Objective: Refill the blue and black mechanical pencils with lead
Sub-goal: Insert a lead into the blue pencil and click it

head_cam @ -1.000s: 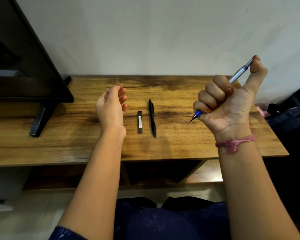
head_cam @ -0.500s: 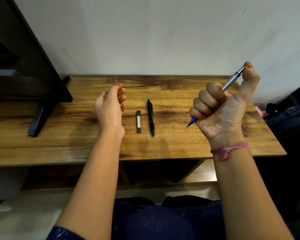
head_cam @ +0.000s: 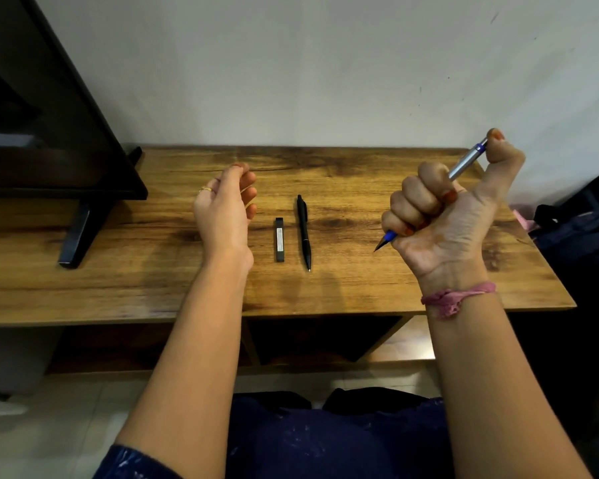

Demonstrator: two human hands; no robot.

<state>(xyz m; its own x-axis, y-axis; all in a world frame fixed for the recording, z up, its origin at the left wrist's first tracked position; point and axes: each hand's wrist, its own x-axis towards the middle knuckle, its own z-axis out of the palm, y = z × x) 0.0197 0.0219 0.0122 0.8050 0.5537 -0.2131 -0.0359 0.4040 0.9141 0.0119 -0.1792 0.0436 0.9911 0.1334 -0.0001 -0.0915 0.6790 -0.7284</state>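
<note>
My right hand (head_cam: 443, 216) is closed in a fist around the blue and silver mechanical pencil (head_cam: 464, 165), held above the table's right side. Its tip points down-left and my thumb rests on the top button. The black mechanical pencil (head_cam: 303, 232) lies flat on the wooden table (head_cam: 360, 271), tip toward me. Just left of it lies a slim black lead case (head_cam: 279, 239). My left hand (head_cam: 227, 210) hovers left of the case, fingers loosely curled with nothing seen in it.
A black monitor (head_cam: 49, 133) on a stand (head_cam: 77, 233) fills the table's left end. A white wall runs behind the table. Dark bags (head_cam: 581, 233) sit off the right edge. Open shelves show under the tabletop.
My right hand has lowered slightly with the blue pencil, thumb still on its button. My left hand has barely moved.
</note>
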